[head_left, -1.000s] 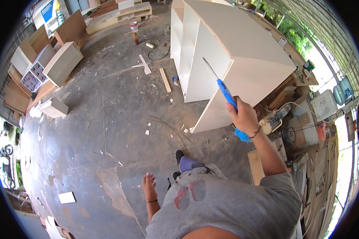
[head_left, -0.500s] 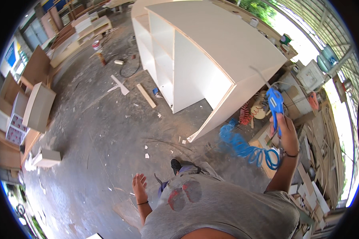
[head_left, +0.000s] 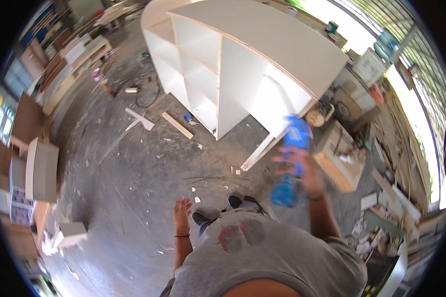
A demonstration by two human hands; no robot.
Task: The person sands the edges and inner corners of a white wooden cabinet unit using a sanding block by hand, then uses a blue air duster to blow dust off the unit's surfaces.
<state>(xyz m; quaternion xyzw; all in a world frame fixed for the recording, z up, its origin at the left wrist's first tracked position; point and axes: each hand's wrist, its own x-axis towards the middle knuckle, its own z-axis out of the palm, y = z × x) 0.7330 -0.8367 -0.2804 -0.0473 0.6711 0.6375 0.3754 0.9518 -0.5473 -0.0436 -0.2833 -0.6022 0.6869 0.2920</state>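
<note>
"Counting first: how many of each?"

"Two bare hands, a left hand [head_left: 182,212] and a right hand [head_left: 305,168]. One bright blue gun-shaped tool with a thin nozzle [head_left: 298,132], one bunch of blue coiled plastic hose [head_left: 283,192], one large white open-fronted cabinet [head_left: 262,24], one straight pale wooden strip [head_left: 177,125] and two dark shoes [head_left: 199,218]."

"What else is around, and what stands in the way?"

"The cabinet fills the space directly beyond the tool. A pale box-like wooden piece [head_left: 334,171] sits to the right of the right hand, with mixed offcuts [head_left: 381,198] farther right. The strip lies on the grey concrete floor [head_left: 134,168], left of the cabinet's near end."

"And the tool against the fingers?"

"It's in the right hand, its blue body rising above the fingers, the hose bunched below. Those fingers hold it, but they're blurred; I can't tell exactly how each one wraps."

"The left?"

"Holding nothing: fingers loosely bent, slightly parted, above the floor, well apart from the tool."
</note>
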